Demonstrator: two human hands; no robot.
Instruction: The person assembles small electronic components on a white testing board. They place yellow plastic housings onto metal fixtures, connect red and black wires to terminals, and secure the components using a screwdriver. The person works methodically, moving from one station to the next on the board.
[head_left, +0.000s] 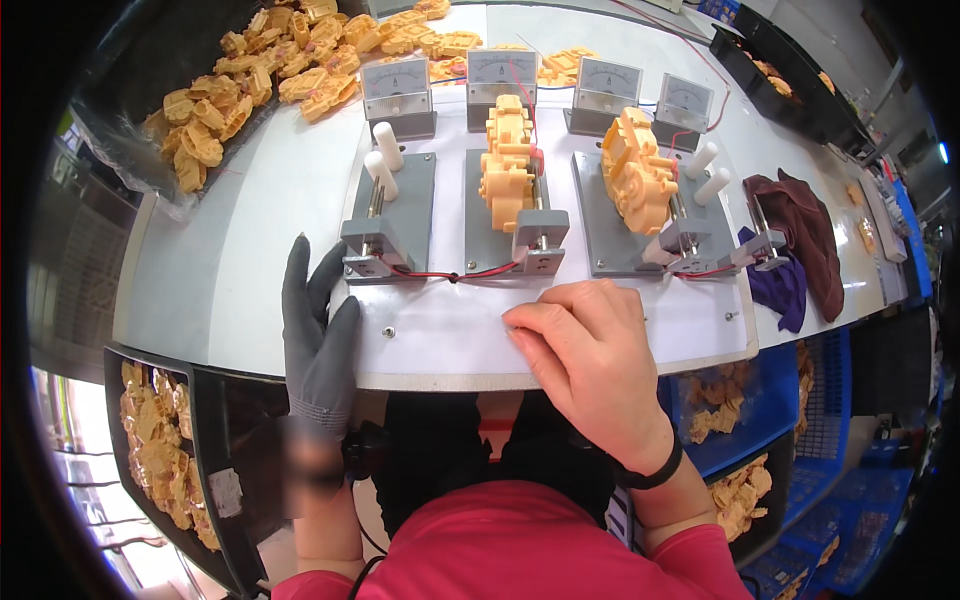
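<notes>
My left hand (pixel 318 335), in a dark grey glove, lies open on the white board beside the left grey test fixture (pixel 410 200). Its fingers stretch forward and apart, with the tips near the fixture's front corner. My bare right hand (pixel 595 350) rests in front of the middle fixture (pixel 480 240), fingers curled and thumb close to the index finger; nothing shows between them. A yellow-orange plastic gearbox (pixel 507 170) stands upright on the middle fixture. Another gearbox (pixel 637 175) leans on the right fixture (pixel 598 235). Two white pegs (pixel 381 174) rise from the left fixture, which bears no gearbox.
Grey analog meters (pixel 397 90) stand behind the fixtures, joined by thin wires. Loose gearboxes (pixel 325 60) are heaped at the back left. Brown and purple cloths (pixel 800 230) lie at the right. Black bins (pixel 195 400) and blue crates (pixel 745 440) with more parts flank me below the table.
</notes>
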